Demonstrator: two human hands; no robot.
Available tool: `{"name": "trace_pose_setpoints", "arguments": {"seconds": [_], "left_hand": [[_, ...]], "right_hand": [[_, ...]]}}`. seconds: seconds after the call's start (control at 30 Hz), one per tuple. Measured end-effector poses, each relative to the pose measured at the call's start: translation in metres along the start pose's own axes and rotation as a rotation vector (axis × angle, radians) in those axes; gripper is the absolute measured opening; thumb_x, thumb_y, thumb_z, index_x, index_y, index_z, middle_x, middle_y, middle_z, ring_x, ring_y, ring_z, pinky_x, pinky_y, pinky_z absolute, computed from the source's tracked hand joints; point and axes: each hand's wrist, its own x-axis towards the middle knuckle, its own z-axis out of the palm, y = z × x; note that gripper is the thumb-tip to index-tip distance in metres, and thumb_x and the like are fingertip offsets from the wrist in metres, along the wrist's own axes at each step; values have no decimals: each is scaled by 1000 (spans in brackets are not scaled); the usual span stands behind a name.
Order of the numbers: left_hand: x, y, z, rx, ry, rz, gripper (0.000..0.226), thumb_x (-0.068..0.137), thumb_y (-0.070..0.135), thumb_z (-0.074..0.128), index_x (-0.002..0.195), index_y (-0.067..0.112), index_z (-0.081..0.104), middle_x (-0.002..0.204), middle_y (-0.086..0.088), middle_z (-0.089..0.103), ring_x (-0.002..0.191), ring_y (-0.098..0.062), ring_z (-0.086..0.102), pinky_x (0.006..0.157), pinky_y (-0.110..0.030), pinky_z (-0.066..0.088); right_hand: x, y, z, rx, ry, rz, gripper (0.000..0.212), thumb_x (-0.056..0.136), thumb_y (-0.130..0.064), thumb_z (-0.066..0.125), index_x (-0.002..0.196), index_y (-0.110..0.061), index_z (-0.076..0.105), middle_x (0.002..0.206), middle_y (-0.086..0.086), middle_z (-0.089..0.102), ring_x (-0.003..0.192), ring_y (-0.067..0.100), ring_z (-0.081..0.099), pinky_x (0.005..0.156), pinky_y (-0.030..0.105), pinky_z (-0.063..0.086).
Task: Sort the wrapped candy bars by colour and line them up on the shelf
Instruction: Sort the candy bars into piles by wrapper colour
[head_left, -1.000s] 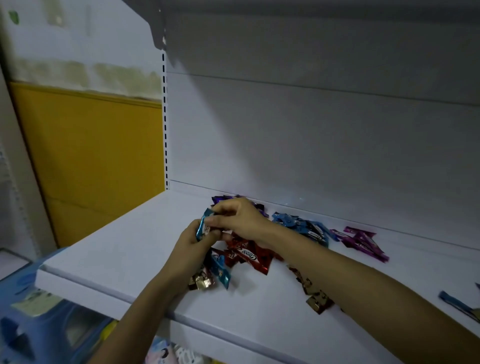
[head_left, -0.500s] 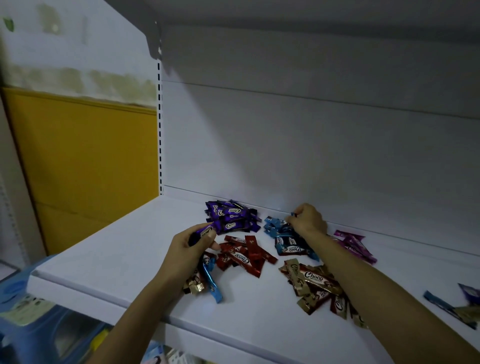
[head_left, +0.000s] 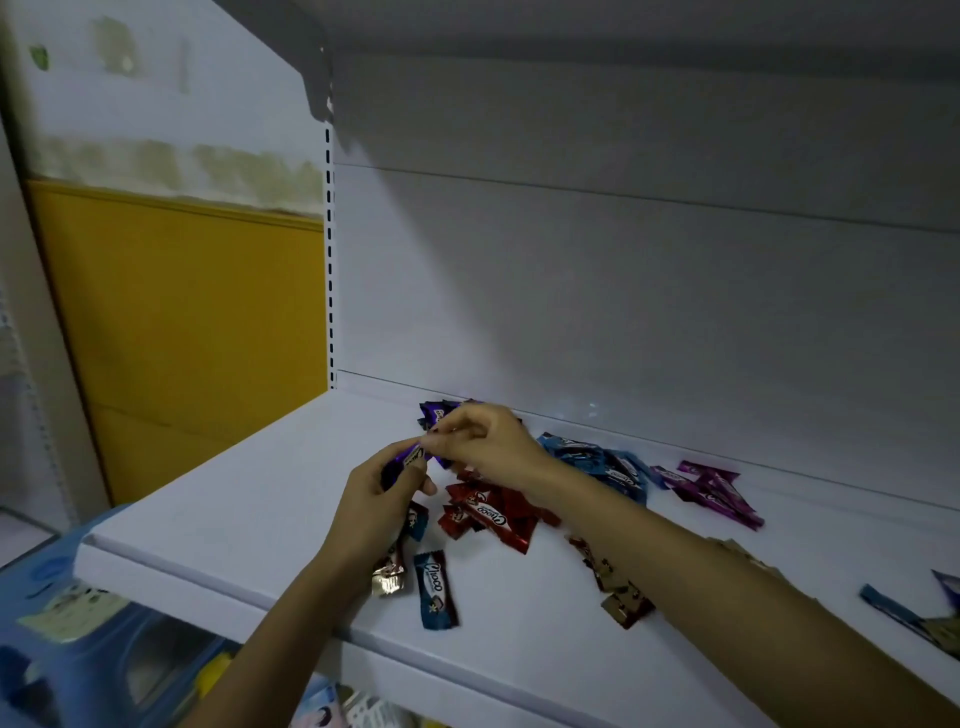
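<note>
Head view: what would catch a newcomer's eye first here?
The left hand grips a purple bar mid-shelf, and the right hand pinches its end. Just right of them on the white shelf lie a red pile, then a blue pile and a magenta pile nearer the back wall.

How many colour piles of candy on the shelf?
5: purple pile behind right hand, red pile centre, blue pile beside it, magenta pile farther right, gold pile partly hidden under forearm.
</note>
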Motion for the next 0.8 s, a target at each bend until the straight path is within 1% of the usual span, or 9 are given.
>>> {"name": "trace_pose_setpoints", "arguments": {"seconds": [0.17, 0.23, 0.27, 0.33, 0.47, 0.53, 0.6, 0.7, 0.8], "left_hand": [[0, -2, 1, 62, 24, 26, 28, 100, 24, 47, 126, 32, 53, 82, -1, 67, 62, 2, 61, 49, -12, 46], [1, -3, 2, 53, 23, -6, 38, 98, 23, 49, 134, 33, 42, 91, -3, 68, 69, -4, 66, 51, -12, 48], [2, -4, 2, 41, 28, -30, 42, 98, 24, 51, 136, 34, 36, 87, -1, 70, 66, -5, 66, 48, -11, 47], [3, -5, 2, 26, 45, -55, 44, 98, 24, 52, 136, 36, 33, 70, 5, 70, 53, 0, 63, 43, -9, 43], [9, -8, 0, 76, 72, -60, 41, 98, 27, 50, 138, 29, 40, 69, 4, 68, 48, 2, 57, 44, -10, 43], [10, -10, -1, 66, 72, -67, 39, 98, 27, 50, 137, 28, 42, 73, 1, 67, 45, 1, 54, 44, -11, 43], [11, -9, -1, 62, 73, -66, 37, 98, 27, 50, 134, 29, 43, 74, -1, 67, 45, 0, 53, 43, -11, 42], [10, -8, -1, 62, 82, -84, 33, 99, 27, 48, 131, 31, 45, 76, -1, 64, 58, -6, 57, 45, -12, 43], [6, -4, -1, 58, 56, -81, 24, 100, 23, 48, 122, 24, 56, 70, 3, 60, 58, -5, 55, 44, -11, 42]], "right_hand": [[2, 2, 11, 63, -28, -7, 28, 82, -20, 73, 109, -18, 65, 84, -2, 72, 69, 8, 67, 65, 18, 52], [7, 3, 12, 88, -16, 6, 21, 81, -15, 73, 102, -19, 69, 82, -3, 71, 68, 7, 65, 68, 20, 54], [11, 3, 11, 114, 3, 20, 16, 81, -13, 74, 95, -20, 71, 79, -4, 70, 65, 6, 64, 66, 20, 54], [23, 3, 6, 177, 103, 72, 12, 80, -11, 74, 85, -21, 70, 76, -5, 69, 55, 2, 62, 57, 15, 51], [55, 16, -19, 225, 444, 295, 14, 82, -9, 72, 95, -9, 67, 73, -1, 65, 49, 7, 57, 42, 15, 44], [63, 27, -30, 199, 504, 386, 17, 85, -4, 67, 101, -2, 66, 73, 4, 65, 51, 9, 57, 41, 18, 44], [65, 34, -36, 213, 495, 436, 24, 87, 1, 61, 110, 0, 62, 88, 11, 68, 54, 12, 59, 41, 19, 45], [56, 34, -35, 133, 462, 404, 30, 89, -7, 61, 119, -7, 55, 106, 12, 65, 58, 13, 61, 46, 22, 44], [32, 25, -26, -25, 421, 230, 16, 88, -14, 65, 103, -11, 60, 87, 3, 64, 59, 11, 58, 52, 21, 45]]}}
